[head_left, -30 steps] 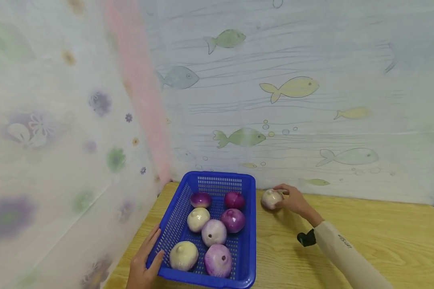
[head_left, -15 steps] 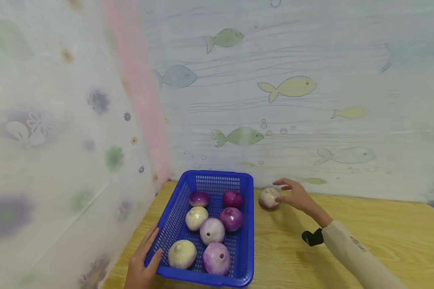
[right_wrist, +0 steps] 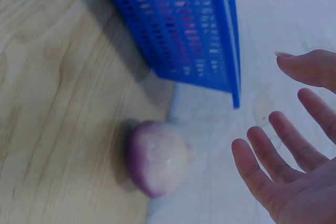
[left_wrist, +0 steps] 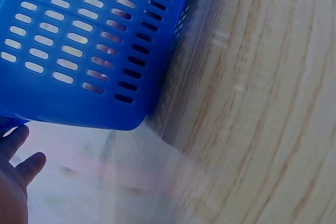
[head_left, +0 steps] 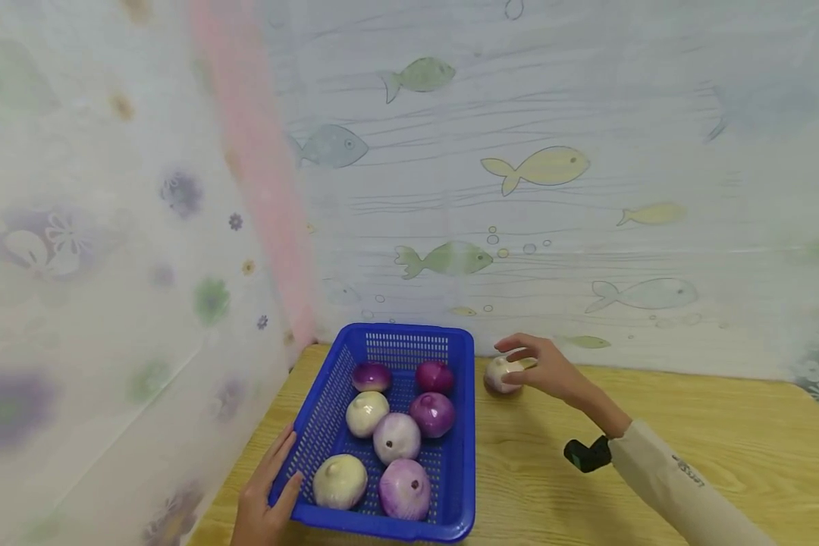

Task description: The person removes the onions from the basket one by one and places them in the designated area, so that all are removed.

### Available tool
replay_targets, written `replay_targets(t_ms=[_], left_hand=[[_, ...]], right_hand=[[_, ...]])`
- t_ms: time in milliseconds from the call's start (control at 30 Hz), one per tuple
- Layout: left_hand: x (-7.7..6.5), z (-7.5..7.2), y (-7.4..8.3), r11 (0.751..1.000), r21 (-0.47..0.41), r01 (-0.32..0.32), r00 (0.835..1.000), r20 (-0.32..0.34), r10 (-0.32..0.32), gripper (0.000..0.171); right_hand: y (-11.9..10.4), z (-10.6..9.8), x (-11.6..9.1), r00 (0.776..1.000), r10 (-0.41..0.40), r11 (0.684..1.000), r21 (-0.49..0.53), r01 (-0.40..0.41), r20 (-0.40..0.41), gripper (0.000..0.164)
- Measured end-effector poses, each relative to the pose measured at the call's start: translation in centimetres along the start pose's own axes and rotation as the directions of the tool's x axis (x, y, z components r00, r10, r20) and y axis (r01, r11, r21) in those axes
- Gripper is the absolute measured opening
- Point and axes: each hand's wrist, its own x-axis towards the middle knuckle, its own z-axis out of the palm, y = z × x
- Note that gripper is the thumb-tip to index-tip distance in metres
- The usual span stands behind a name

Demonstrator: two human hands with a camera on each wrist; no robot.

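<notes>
My right hand (head_left: 546, 371) hovers over a white and purple onion (head_left: 497, 377) with its fingers spread. In the right wrist view a gap shows between the hand (right_wrist: 294, 150) and this onion (right_wrist: 157, 158), which sits on the table beside the basket. My left hand (head_left: 266, 489) rests against the near left corner of a blue plastic basket (head_left: 470, 455), fingers along its outer side. Inside the basket lie several onions, among them a white onion (head_left: 340, 481), a pale purple onion (head_left: 405, 490), and a dark purple onion (head_left: 433, 415).
The wood-grain table (head_left: 696, 447) extends to the right. Behind it rises a wall covering (head_left: 553, 227) printed with fish, close to the basket and the onion. A floral covering (head_left: 109, 303) stands along the left. A black device (head_left: 587, 455) is at my right wrist.
My right hand has let go of the onion on the table and risen above it, fingers opening. The left hand has stayed at the basket, and the head view has shifted slightly.
</notes>
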Motion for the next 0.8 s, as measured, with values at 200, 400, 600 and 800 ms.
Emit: replay_targets(t_ms=[200, 400, 600, 800], left_hand=[[0.2, 0.0, -0.2, 0.999, -0.015, -0.031, 1.000, -0.003, 0.031, 0.056], [0.2, -0.1, -0.4, 1.000, -0.011, -0.029, 1.000, 0.002, 0.029, 0.056], [0.0, -0.2, -0.5, 1.000, 0.004, -0.026, 1.000, -0.005, 0.026, 0.056], [-0.1, 0.1, -0.1, 1.000, 0.006, 0.005, 1.000, -0.014, -0.005, 0.056]], right_hand=[[-1.7, 0.9, 0.5, 0.999, -0.011, 1.000, 0.013, 0.010, 0.040, 0.044], [-3.4, 2.0, 0.9, 0.995, -0.054, 0.997, 0.055, 0.050, 0.079, 0.043], [-4.8, 3.4, 1.2, 0.988, -0.090, 0.992, 0.094, 0.078, 0.125, 0.040], [-6.1, 4.6, 1.4, 0.979, -0.113, 0.991, 0.088, 0.099, 0.169, 0.041]])
